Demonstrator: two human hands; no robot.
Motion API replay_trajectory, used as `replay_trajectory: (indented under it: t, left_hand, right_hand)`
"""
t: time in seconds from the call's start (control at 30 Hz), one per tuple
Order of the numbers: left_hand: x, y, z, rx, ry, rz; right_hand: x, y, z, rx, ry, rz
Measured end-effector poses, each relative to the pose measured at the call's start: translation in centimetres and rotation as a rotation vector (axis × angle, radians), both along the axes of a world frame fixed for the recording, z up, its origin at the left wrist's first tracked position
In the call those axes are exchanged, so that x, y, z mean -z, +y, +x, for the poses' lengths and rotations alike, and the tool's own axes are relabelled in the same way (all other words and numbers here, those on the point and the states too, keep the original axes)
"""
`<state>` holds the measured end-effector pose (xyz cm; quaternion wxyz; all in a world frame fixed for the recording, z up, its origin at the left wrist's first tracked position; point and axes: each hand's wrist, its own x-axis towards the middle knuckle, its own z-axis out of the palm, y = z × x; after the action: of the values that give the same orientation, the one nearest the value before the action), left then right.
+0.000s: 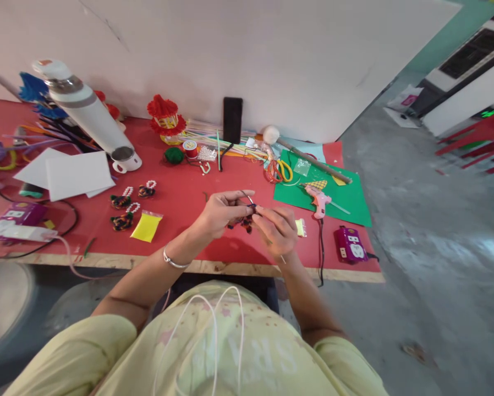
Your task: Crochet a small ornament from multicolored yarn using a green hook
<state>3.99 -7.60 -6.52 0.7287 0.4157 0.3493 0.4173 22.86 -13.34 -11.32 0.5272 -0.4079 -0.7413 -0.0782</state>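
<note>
My left hand [224,213] and my right hand [276,228] meet over the front middle of the table. Between their fingertips is a small dark, multicoloured yarn piece [246,223], partly hidden by the fingers. My left hand pinches one side of it, and a dark strand rises near its raised index finger. Closed fingers of my right hand press at the other side; a thin pale rod end [283,258] shows below that palm. To the left lie three similar yarn pieces [122,221] with loops of white beads, beside a yellow packet [147,226].
A pink glue gun [318,201] lies on green sheet [354,201], near yellow-handled scissors [286,171]. A purple power box [350,245] sits at the right edge. Behind are a phone [232,121], green yarn ball [174,155], mug [126,159] and tall flask [86,110].
</note>
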Motion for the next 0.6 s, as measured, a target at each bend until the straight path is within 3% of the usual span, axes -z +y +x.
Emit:
replay_trajectory:
  t: [0.1, 0.27, 0.37, 0.5, 0.57, 0.6]
  left_hand:
    - [-0.9, 0.5, -0.6, 0.105, 0.016, -0.035]
    - [-1.5, 1.8, -1.6, 0.185, 0.176, 0.059]
    - [-1.4, 2.2, -1.9, 0.280, 0.204, 0.101]
    - [-1.0, 2.1, -1.7, 0.375, 0.128, 0.091]
    - [-0.7, 1.7, -1.1, 0.344, 0.062, 0.055]
    - [-0.4, 1.5, -0.8, 0.302, 0.037, 0.047]
  right_hand:
    - [-0.6, 0.4, 0.7, -0.148, 0.038, -0.050]
    - [-4.1, 1.1, 3.3, -0.405, -0.018, -0.290]
    - [-5.0, 1.0, 4.1, -0.466, 0.156, -0.440]
    - [-3.1, 0.7, 3.2, -0.541, 0.481, -0.652]
    - [-1.5, 0.5, 2.0, -0.493, 0.605, -0.614]
    - [-0.7, 0.3, 1.2, -0.404, 0.636, -0.548]
